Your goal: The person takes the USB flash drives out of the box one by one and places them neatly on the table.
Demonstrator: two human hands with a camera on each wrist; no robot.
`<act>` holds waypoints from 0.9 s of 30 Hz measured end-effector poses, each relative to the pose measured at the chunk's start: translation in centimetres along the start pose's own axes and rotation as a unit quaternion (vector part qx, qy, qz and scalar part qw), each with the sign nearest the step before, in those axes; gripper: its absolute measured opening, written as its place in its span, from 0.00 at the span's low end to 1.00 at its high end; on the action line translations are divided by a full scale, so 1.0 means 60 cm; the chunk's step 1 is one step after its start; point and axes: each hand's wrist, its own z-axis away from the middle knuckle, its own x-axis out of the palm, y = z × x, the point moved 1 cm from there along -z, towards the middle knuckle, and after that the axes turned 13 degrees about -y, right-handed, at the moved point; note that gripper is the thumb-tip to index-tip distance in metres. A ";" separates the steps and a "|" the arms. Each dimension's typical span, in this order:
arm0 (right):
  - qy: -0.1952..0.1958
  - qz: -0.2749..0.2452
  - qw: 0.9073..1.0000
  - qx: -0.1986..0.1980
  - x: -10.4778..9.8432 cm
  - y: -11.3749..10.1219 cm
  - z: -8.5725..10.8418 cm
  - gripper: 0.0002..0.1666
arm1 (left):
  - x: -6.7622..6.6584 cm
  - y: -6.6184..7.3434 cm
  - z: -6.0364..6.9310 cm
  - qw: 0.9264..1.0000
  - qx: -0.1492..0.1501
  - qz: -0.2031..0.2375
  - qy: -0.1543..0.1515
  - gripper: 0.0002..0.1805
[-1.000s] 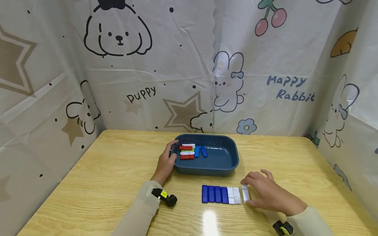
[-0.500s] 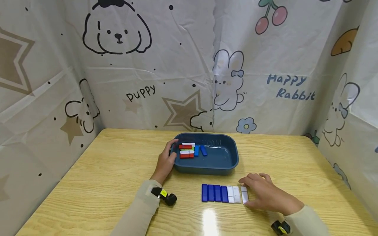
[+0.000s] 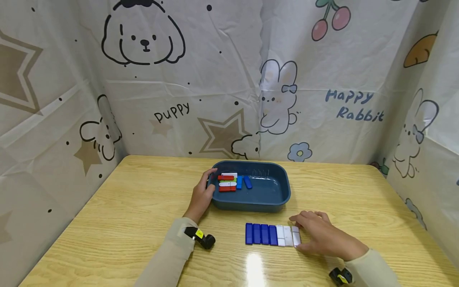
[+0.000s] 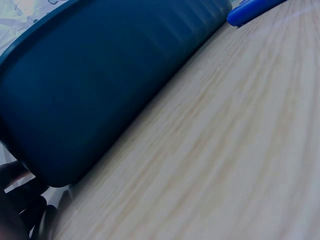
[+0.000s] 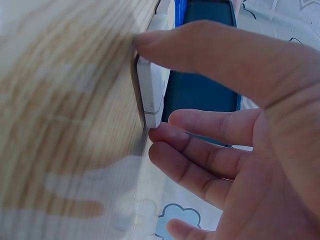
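My left hand (image 3: 201, 198) grips the left end of a dark blue plastic tray (image 3: 251, 207), thumb at the front and fingers behind. The tray's long side wall (image 4: 100, 85) fills much of the left wrist view. At the right end of a row on the table, my right hand (image 3: 322, 235) pinches a white USB stick (image 5: 151, 90) lengthwise between thumb and fingertips. That stick lies flat beside two white sticks (image 3: 284, 236). Left of these, several purple-blue sticks (image 3: 261, 234) stand side by side in the same row.
Inside the tray's left half lie red sticks (image 3: 227, 189), white ones, a green one partly covered, and blue sticks (image 3: 247, 182). The wooden table (image 3: 143, 207) is backed by a printed curtain (image 3: 222, 87).
My right hand has slid the last white stick leftward, and the gap to the other white sticks has closed. My left hand stays on the tray.
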 end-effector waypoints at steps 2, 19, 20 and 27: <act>-0.004 -0.003 1.000 0.001 0.000 0.000 0.000 0.37 | 0.000 0.001 0.000 1.000 -0.003 -0.003 0.002 0.29; -0.015 -0.007 1.000 0.007 0.001 0.000 -0.003 0.39 | -0.001 0.002 0.002 1.000 0.002 -0.020 0.013 0.29; -0.015 -0.007 1.000 0.008 0.001 0.000 -0.003 0.39 | -0.001 0.002 0.002 1.000 0.002 -0.020 0.012 0.29; -0.018 -0.012 1.000 0.015 0.003 0.001 -0.005 0.39 | -0.001 0.001 0.002 1.000 0.000 -0.016 0.007 0.29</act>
